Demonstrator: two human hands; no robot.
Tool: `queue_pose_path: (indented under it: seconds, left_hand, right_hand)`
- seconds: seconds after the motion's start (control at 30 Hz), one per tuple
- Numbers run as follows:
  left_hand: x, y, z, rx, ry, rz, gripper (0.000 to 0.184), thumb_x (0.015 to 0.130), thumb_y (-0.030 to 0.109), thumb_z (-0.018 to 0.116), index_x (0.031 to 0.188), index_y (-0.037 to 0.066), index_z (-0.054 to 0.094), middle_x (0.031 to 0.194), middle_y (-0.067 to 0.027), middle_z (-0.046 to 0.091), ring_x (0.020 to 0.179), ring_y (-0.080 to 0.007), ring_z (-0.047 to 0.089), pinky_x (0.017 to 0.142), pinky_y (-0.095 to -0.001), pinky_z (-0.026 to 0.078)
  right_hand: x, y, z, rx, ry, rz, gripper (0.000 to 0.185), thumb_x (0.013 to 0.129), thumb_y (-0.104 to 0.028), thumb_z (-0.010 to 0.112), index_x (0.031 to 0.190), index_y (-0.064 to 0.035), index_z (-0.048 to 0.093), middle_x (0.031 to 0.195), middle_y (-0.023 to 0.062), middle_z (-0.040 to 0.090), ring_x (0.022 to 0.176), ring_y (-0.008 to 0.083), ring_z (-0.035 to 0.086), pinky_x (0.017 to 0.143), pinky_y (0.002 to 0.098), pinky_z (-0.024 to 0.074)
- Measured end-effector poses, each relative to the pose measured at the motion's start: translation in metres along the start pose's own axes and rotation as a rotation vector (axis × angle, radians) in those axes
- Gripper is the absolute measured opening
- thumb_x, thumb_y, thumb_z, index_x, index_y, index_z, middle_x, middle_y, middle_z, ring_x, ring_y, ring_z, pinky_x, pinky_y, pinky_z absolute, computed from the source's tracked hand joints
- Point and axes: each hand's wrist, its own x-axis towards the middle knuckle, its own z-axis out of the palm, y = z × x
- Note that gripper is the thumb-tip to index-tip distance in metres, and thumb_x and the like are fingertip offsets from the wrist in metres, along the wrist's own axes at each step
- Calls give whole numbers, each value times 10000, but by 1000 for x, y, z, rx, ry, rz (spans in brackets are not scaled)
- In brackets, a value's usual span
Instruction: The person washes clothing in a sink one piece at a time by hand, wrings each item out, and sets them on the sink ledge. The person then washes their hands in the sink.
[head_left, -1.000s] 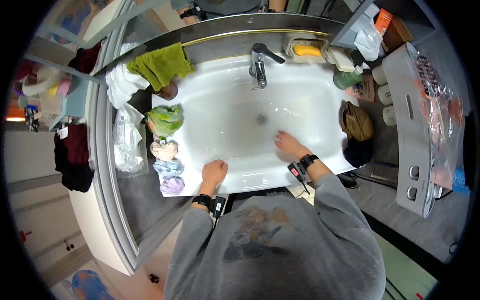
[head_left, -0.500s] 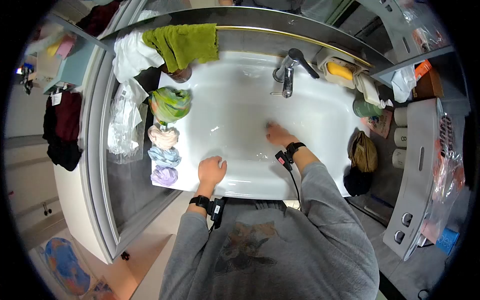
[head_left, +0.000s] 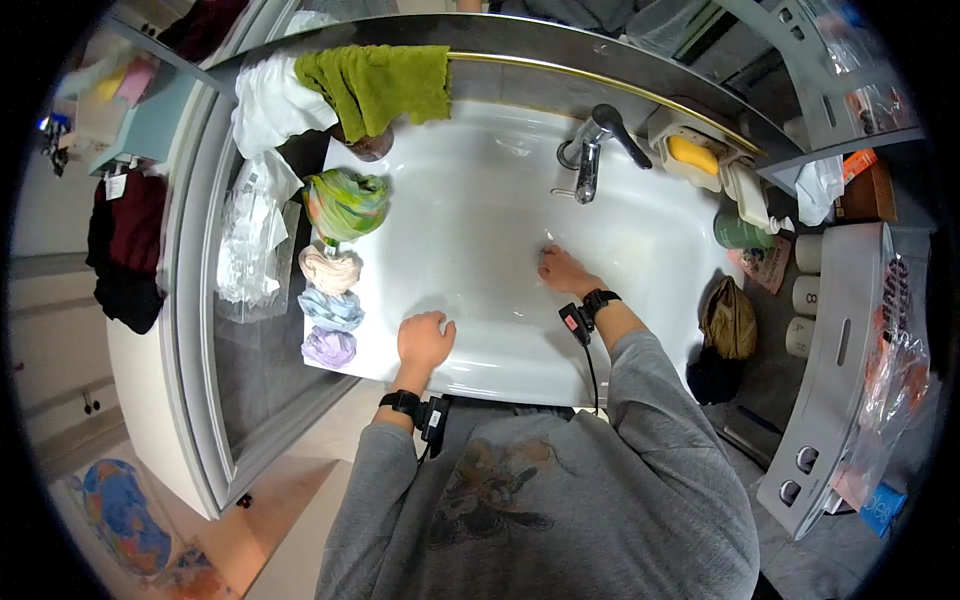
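Observation:
My right hand (head_left: 563,271) reaches down into the white sink (head_left: 470,372), its fingertips at the drain (head_left: 549,247). The fingers look loosely bent and apart, and nothing shows in them. At the front left of the basin my left hand (head_left: 425,340) rests over the inner slope, thumb apart from the fingers, holding nothing. A chrome faucet (head_left: 588,170) stands at the back rim. Along the left rim lie a green patterned cloth (head_left: 345,204), a peach cloth (head_left: 329,269), a light blue cloth (head_left: 332,309) and a lilac cloth (head_left: 329,346).
A green towel (head_left: 380,88) and white cloth (head_left: 278,106) hang at the back left. Yellow soap (head_left: 693,155) sits in a holder. Brown cloth (head_left: 730,318) and black cloth (head_left: 714,376) lie at the right rim, near a green bottle (head_left: 742,232).
My right hand has moved inward to the drain, covering part of it. My left hand stays at the front left. The camera view has turned, shifting the faucet rightward.

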Motion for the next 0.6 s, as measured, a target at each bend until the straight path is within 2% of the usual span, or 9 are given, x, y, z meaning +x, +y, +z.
queue_pose_path:
  seconds: [0.07,0.17,0.23,0.27,0.37,0.43,0.47,0.53,0.6]
  left_hand:
    - [0,1,-1,14,-10,0,264,724,277,521,835,53,606,814,-111,604,796,-262,552,766,-361,388]
    - [1,-1,3,18,-24,7,263,727,275,520,840,54,608,813,-111,603,801,-261,553,764,-361,390]
    - [3,-5,6,-12,-22,3,265,719,275,530,848,59,611,804,-103,606,807,-257,553,764,-361,392]
    - [3,-6,6,-9,-25,13,265,719,275,530,848,59,611,804,-103,606,807,-257,553,764,-361,392]
    - [9,-3,5,7,-115,3,337,723,287,533,960,49,566,914,-133,582,861,-280,539,792,-381,386]
    - [15,-1,7,-129,-44,-141,491,734,309,529,1122,19,450,1127,-196,466,1022,-318,459,881,-393,342]
    - [21,-5,14,-125,-49,-133,491,734,309,529,1122,19,450,1127,-196,466,1022,-318,459,881,-393,342]
    - [37,-17,33,-96,-38,-154,618,747,332,519,1220,-12,320,1265,-234,302,1159,-346,321,956,-388,273]
    - [52,-18,41,-171,-107,-196,640,745,336,523,1230,-18,304,1281,-236,273,1186,-343,277,971,-381,251]
  right_hand:
    - [-1,3,1,54,38,26,298,795,-222,420,920,14,552,1142,185,439,1080,311,397,910,374,331]
    - [-17,4,-9,-13,81,-122,289,783,-206,438,913,18,567,998,173,530,1017,303,446,863,361,373]
    - [-44,8,-13,575,308,72,304,784,-206,468,972,18,547,1024,180,526,932,314,505,807,358,406]
    - [-57,13,-17,579,316,80,304,784,-206,468,972,18,547,1024,180,526,932,314,505,807,358,406]
    - [-97,40,-19,596,420,376,352,774,-222,502,1037,11,518,1050,189,519,886,318,536,778,349,420]
    - [-118,65,-4,644,562,528,418,761,-252,515,1054,45,492,1064,232,499,945,330,510,806,354,408]
    - [-129,75,4,648,567,536,418,761,-252,515,1054,45,492,1064,232,499,945,330,510,806,354,408]
    - [-143,93,19,440,537,671,497,747,-283,530,1063,94,459,1078,275,472,997,357,473,852,365,382]
    - [-142,100,30,577,562,694,546,743,-287,533,1078,129,424,1104,296,442,1044,371,435,897,376,346]
